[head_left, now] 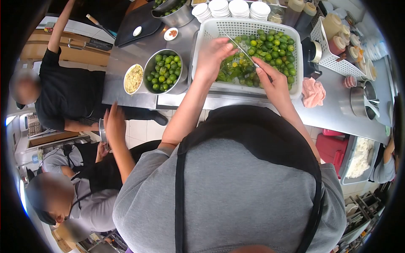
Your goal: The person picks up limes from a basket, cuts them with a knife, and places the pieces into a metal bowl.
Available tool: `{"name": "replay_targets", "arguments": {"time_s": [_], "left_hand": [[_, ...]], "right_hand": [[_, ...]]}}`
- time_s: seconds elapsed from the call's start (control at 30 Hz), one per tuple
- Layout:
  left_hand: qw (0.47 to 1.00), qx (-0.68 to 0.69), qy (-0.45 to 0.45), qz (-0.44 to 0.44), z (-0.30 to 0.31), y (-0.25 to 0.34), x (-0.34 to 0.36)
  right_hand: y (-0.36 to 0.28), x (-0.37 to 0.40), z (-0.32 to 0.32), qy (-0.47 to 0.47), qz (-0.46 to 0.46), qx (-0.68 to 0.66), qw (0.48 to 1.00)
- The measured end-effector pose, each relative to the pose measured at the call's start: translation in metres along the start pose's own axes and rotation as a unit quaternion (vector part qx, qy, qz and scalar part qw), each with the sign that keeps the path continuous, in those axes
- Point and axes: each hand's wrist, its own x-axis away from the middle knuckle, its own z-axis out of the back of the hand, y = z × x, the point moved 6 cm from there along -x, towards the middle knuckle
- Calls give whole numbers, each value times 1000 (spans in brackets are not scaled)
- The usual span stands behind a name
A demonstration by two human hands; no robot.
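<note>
Two hands crowd the basket [205, 39]: the right hand [275, 82] has its fingers clamped on a knife [242, 50], blade just beside the left hand [213, 54], whose grip I cannot tell; one slip could cut it.

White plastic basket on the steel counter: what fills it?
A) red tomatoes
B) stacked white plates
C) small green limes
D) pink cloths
C: the white plastic basket holds small round green limes, and the right hand grips a thin metal knife over them, next to the left hand.
</note>
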Motion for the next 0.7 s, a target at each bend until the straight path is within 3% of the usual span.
{"name": "replay_targets", "arguments": {"time_s": [0.1,0.2,0.27,0.3,0.33,0.4,0.43,0.6,0.63,0.7], "left_hand": [[999,40,36,-3,31,8,-8],[995,-28,88,-50,72,47,-9],[971,-191,122,-81,94,79,-1],[935,-315,144,-74,103,94,5],[840,-515,153,-69,110,110,10],[691,-709,142,9,115,123,21],[656,-745,120,-18,108,125,23],[659,-743,20,-114,69,74,-20],[661,-747,18,-62,54,57,-34],[703,-707,-15,-76,45,9,-69]], "right_hand": [[0,2,1,-48,-57,5,997],[8,5,2,-21,-37,-26,999],[21,3,9,-1,-50,-28,998],[28,1,16,19,-63,-30,997],[35,-1,20,19,-63,-30,997],[42,-5,35,71,-43,-19,996],[48,-5,40,57,-85,-26,994],[42,-3,47,78,-111,-50,990],[40,-3,46,76,-100,-49,991],[39,0,45,77,-88,-48,992]]}}
